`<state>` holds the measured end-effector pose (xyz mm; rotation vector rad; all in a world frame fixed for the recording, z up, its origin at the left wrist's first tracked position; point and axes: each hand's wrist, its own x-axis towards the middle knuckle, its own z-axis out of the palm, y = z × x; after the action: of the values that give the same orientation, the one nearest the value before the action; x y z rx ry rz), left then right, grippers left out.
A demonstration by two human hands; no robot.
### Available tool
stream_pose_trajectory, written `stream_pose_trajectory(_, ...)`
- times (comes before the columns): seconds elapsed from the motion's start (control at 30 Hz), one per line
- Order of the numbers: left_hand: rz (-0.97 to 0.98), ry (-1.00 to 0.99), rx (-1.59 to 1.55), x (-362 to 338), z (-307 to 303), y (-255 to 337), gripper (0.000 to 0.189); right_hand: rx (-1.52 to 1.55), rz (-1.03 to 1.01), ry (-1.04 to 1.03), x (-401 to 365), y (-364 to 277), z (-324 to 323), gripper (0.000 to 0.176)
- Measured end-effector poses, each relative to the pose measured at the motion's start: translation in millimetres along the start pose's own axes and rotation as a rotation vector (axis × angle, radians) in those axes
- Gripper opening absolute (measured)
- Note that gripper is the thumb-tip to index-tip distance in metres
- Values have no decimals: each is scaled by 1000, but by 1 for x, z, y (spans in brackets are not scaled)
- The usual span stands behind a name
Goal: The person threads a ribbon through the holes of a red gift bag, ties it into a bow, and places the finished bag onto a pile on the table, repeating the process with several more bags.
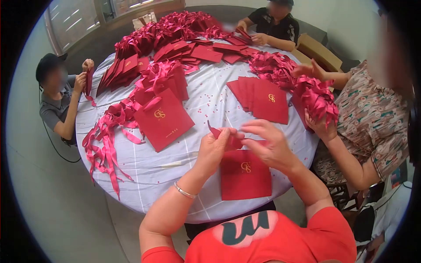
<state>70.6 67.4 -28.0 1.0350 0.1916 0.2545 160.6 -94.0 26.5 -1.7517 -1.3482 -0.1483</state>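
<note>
Ribbon (pixel 213 129) sits pinched between thumb and fingers of the left hand (pixel 215 142), probably to steady it above the red bag (pixel 245 184), which is at the near side, printed face up, between the forearms. The right hand (pixel 274 144) has its fingers apart and blurred; whether they touch ribbon cannot be told. The bag seems kept close so both hands meet over its far edge without stretching. Left of it, another printed bag (pixel 164 120) lies askew beside trailing ribbons (pixel 109 144); right and far, overlapping bags (pixel 272 103) seem fanned for easy lifting. Cloth shows between these groups and the held work, leaving some room sideways. Tighter limits are the curved near edge of the table (pixel 210 215) and, at right, a co-worker's hand (pixel 322 125) supporting bunched ribbons (pixel 316 98).
</note>
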Motion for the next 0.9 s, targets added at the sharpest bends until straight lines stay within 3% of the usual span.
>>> stream_pose_trajectory(0.1,21,-51,59,-8,3,-9,29,61,12,-16,20,0,32,24)
stream_pose_trajectory(0.17,148,-57,323,-10,4,-17,27,235,54,-65,25,12,44,21)
stream_pose_trajectory(0.23,132,-59,309,-8,2,-23,25,516,350,-91,28,1,37,12)
stream_pose_trajectory(0.27,199,-116,480,-7,1,-26,24,669,559,-101,27,-2,31,13)
stream_pose_trajectory(0.3,264,-179,647,-6,3,-24,24,711,510,-20,23,5,24,13)
stream_pose_trajectory(0.33,89,-185,986,-14,14,3,40,817,535,30,19,9,14,13)
stream_pose_trajectory(0.37,258,-202,1055,-12,8,-13,46,922,559,84,14,10,2,12)
stream_pose_trajectory(0.43,522,-221,1204,-14,6,-25,59,537,517,172,2,10,-26,7)
stream_pose_trajectory(0.47,518,-233,1199,-14,8,-26,59,283,452,227,-4,10,-37,7)
stream_pose_trajectory(0.53,653,-259,1298,-14,11,-27,56,-442,-4,367,-12,9,-63,15)
stream_pose_trajectory(0.57,596,-287,1376,-15,12,-23,55,-542,-82,410,-16,0,-70,22)
stream_pose_trajectory(0.67,584,-394,1397,-12,14,-19,46,-622,-77,241,-47,-1,-72,22)
stream_pose_trajectory(0.73,617,-389,1404,-10,15,-21,43,-350,155,41,-74,-3,-50,18)
stream_pose_trajectory(0.8,650,-381,1412,-9,15,-21,40,-283,189,2,-97,-3,-22,16)
stream_pose_trajectory(0.9,667,-387,1409,-8,20,-18,36,-381,27,72,-114,4,8,24)
